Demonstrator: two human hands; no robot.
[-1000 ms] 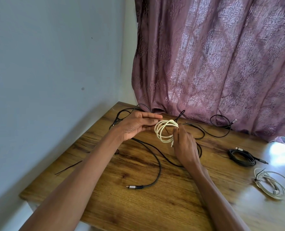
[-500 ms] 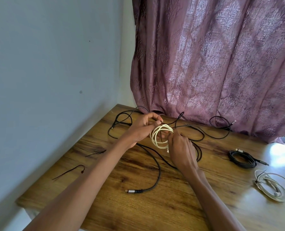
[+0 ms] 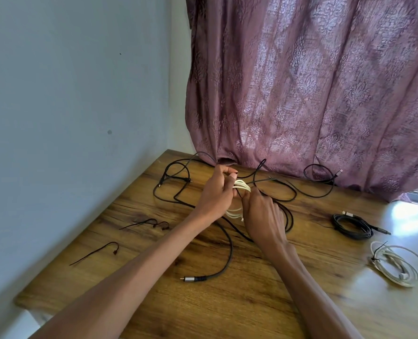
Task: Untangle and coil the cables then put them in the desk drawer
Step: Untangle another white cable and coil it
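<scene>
While both hands work above the wooden desk (image 3: 227,302), the cream cable coil (image 3: 242,186) sits between them, just in front of the curtain (image 3: 300,94) hem. Left hand (image 3: 215,194): fingers curled, thumb and forefinger pinching the coil's top. Right hand (image 3: 264,214): fingers curled onto the coil's near side; exact grip hidden by its back.

Loose black cable (image 3: 230,253) runs under the hands, metal plug end nearer the viewer. Right of the hands: a coiled black cable (image 3: 352,226), and beyond it a tied white cable (image 3: 398,265). Left of the hands: thin black ties (image 3: 95,252).

Risks, judged:
- Loops may spring apart if either pinch slackens before securing.
- Coil's hanging end lies close to the black cable and could snag, re-tangling.
- Drawer not in view.
</scene>
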